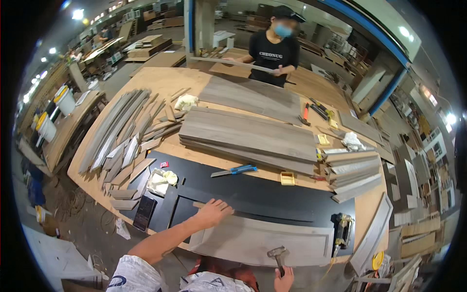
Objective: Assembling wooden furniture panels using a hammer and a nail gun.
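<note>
My left hand [215, 213] is closed over a thin wood strip [198, 205] along the far edge of a grey wood-grain panel [262, 237]. The strip's ends show on either side of my fingers. In my right hand [284, 280], low in the view, is a hammer [277, 251], gripped by its handle with the metal head over the panel's near edge. The panel lies flat on a large black framed board [262, 187], which rests on the wooden table. Part of the strip is hidden beneath my palm.
Stacked grey boards [248, 136] fill the table's middle, with loose strips [121, 131] at left. Nearby lie a blue-handled saw [236, 170], a phone [145, 212], a nail gun [343, 228] and a yellow tray [287, 178]. Across the table a person [274, 51] holds a long strip.
</note>
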`<move>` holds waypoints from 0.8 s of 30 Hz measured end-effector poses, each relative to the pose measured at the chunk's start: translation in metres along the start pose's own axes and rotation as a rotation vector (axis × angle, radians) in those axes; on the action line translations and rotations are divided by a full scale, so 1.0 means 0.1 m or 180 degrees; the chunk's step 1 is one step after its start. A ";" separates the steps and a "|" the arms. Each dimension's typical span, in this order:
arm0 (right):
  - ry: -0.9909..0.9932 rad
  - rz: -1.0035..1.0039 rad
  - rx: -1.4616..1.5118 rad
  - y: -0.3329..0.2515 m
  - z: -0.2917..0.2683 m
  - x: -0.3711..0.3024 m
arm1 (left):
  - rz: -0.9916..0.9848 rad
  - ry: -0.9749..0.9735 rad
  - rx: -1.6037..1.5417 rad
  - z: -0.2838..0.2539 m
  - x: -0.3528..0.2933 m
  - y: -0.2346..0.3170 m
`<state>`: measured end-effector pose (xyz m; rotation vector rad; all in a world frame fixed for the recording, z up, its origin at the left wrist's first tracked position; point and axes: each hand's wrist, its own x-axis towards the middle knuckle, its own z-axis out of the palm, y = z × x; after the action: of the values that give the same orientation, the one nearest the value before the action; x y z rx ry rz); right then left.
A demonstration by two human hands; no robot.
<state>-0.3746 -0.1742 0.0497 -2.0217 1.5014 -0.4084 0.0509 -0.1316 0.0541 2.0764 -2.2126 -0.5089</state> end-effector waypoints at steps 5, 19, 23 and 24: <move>0.0427 -0.0326 0.0052 -0.20 0.25 0.01 | 0.0362 0.1248 0.0374 0.52 -0.35 0.58; -0.1008 -0.0028 0.0609 -0.34 1.00 0.65 | -0.1502 0.1462 -0.0499 1.04 -0.58 1.13; -0.0914 -0.0530 0.0377 -0.76 1.28 0.77 | -0.1636 0.1713 -0.0593 1.11 -0.65 1.33; -0.0887 -0.0533 0.0241 -0.86 1.28 0.78 | -0.1670 0.1728 -0.0597 1.12 -0.66 1.34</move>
<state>-0.2122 -0.1965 -0.0052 -2.0543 1.1383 -0.2331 -0.1018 -0.0400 -0.0024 2.3236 -1.2834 -0.1327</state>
